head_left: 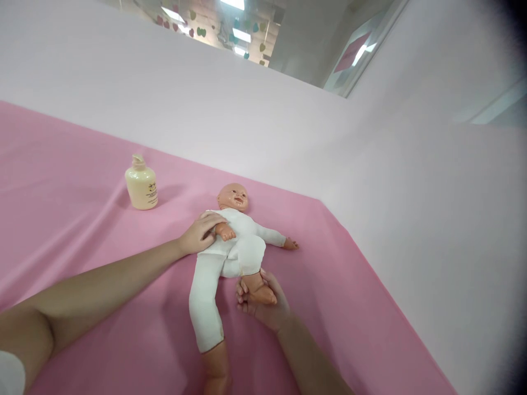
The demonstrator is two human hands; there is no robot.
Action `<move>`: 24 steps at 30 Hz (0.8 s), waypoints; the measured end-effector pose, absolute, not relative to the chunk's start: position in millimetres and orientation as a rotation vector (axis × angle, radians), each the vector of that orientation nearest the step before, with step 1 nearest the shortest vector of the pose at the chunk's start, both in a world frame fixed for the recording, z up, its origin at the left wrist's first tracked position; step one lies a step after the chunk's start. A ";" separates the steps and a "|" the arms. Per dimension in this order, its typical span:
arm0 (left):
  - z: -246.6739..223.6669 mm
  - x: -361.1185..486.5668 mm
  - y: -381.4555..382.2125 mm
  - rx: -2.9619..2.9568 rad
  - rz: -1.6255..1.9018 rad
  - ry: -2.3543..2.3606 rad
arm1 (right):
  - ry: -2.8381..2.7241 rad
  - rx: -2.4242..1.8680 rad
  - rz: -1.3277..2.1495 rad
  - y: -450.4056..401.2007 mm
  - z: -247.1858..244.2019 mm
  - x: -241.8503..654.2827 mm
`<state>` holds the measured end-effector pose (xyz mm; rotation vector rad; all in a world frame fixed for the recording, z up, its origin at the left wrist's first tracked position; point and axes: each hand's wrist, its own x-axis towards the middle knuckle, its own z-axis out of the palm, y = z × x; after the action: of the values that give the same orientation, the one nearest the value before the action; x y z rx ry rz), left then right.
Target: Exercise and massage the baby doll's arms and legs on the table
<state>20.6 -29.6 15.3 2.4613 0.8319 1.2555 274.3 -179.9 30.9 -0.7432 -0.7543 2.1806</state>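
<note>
A baby doll in a white suit lies on its back on the pink sheet, head toward the far wall. My left hand rests on the doll's near arm and side, fingers wrapped around the forearm. My right hand cups the doll's bent leg from underneath, holding its bare foot. The doll's other leg stretches straight toward me, and its far arm lies out to the right.
A cream lotion bottle with a pump top stands upright on the sheet, left of the doll's head. A pale wall rises behind and to the right of the sheet's edge.
</note>
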 end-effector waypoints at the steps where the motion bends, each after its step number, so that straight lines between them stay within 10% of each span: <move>1: 15.1 20.6 -29.2 2.460 1.249 0.837 | -0.773 -0.727 2.183 -179.9 30.3 274.6; 24: 9.6 25.8 -28.9 2.016 1.308 0.988 | -1.276 -0.288 2.405 -184.4 16.6 273.0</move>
<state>25.8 -28.9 9.6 2.0161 0.9880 1.3081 273.0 -184.4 16.6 -0.2882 -1.2759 2.4045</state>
